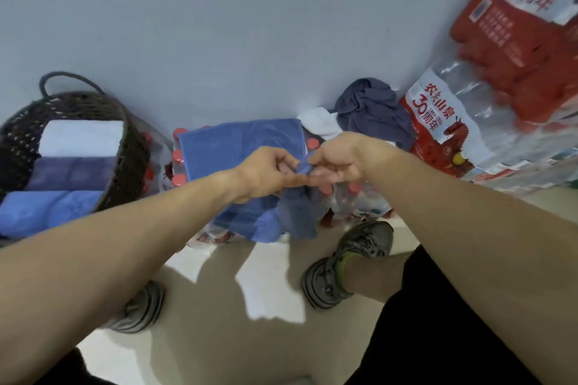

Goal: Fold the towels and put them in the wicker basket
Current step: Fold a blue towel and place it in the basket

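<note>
Nearest the camera, two bare forearms run from the lower corners to meet at centre frame. The left hand [266, 172] and right hand [337, 162] both pinch one bunched corner of a grey-blue towel [297, 216], whose body hangs limp below them, unfolded.

Far left: the wicker basket [131, 159] stands against the wall and already holds three folded towels in a row, white [81, 137] uppermost in the picture, purple [72, 173] in the middle, blue [47, 209] lowest. Centre: a blue towel [240, 147] lies spread flat over packs of red-capped bottles [179, 180], serving as the tabletop, its near edge drooping over the front. Right of centre: a white towel [319, 123] and a dark grey towel [372, 109] lie crumpled against the wall. Far right: shrink-wrapped water cases [469, 109] are stacked high.

Judged progress: three towels stowed, four apparently left, one being taken up.

Clearances: the basket's rim is open above, though its floor looks nearly filled; the wall closes the back and the stacked cases the right; bare floor [266, 337] by the shoes [344, 262] is the freest room.
</note>
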Demonstrator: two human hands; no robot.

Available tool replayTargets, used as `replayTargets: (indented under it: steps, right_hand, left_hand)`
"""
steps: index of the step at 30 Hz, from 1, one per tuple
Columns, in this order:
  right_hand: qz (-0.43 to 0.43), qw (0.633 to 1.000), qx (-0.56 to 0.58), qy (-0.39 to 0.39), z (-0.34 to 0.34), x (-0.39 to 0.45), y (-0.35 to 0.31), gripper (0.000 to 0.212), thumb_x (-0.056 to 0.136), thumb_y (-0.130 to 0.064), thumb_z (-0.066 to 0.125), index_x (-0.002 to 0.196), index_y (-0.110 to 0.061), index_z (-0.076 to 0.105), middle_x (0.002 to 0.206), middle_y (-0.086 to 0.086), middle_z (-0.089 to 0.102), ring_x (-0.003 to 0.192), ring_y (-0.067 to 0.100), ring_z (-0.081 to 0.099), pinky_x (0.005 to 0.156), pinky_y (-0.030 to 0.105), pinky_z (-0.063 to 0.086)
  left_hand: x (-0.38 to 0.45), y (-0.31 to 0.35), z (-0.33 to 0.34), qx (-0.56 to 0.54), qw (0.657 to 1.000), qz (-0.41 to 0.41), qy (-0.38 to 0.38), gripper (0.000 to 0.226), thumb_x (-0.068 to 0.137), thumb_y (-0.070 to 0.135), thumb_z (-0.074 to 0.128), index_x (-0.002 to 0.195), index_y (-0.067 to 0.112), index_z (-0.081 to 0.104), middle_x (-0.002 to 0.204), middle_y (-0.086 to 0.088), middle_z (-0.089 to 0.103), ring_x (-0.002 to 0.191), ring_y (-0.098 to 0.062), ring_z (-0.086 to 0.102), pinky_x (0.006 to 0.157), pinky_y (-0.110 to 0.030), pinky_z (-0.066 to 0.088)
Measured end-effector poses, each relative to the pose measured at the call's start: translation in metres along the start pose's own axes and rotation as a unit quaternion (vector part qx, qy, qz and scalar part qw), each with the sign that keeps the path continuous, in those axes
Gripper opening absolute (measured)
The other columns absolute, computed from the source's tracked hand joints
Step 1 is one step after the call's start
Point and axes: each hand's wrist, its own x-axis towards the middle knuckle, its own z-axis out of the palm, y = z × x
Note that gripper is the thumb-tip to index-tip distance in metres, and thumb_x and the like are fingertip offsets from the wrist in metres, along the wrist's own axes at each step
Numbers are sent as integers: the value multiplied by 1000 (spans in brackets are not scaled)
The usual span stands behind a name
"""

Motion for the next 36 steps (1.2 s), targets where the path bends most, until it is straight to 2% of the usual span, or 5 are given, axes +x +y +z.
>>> replayTargets:
  steps: [5, 13, 24, 32, 36]
  right_hand:
    - [-145, 877, -452, 70, 12, -31, -46, 37, 81, -24, 75, 114, -12, 63, 103, 4, 66, 90, 21, 65, 85, 36, 57]
    - [-288, 909, -293, -70, 29, -33, -39, 24, 81, -18, 80, 101, -9, 71, 62, -8, 65, 54, 3, 59, 51, 18, 48]
    - [-251, 899, -254, -253, 42, -27, -45, 29, 95, -20, 64, 66, -19, 65, 63, -8, 57, 60, 5, 55, 63, 15, 49]
    - [-236, 938, -190, -167, 14, -41, -67, 3, 92, -14, 65, 95, -14, 67, 73, 4, 64, 61, 12, 57, 55, 22, 47]
    - [-240, 852, -454, -98, 0, -51, -73, 6, 90, -15, 70, 93, -18, 66, 58, -4, 56, 53, 11, 48, 57, 29, 44]
  left_hand:
    - [-11, 34, -37, 144, 989, -5, -18, 12, 85, 21, 75, 83, 10, 75, 67, 3, 63, 63, -11, 52, 59, -18, 45]
    - [-40, 52, -89, 159, 986, 19, -34, 18, 77, 24, 81, 88, 14, 71, 87, -16, 70, 78, -16, 57, 89, -43, 51]
    - [-45, 56, -104, -9, 998, 55, -8, 33, 69, 34, 75, 90, 9, 67, 93, -21, 72, 87, -27, 66, 99, -46, 48]
    - [-49, 44, -142, 118, 976, -41, -179, 28, 79, 28, 81, 100, 11, 73, 100, -12, 75, 94, -24, 72, 81, -32, 56]
    - [-48, 40, -148, 46, 989, -27, -136, 25, 85, 24, 72, 96, 2, 71, 100, -17, 73, 94, -26, 70, 90, -36, 53]
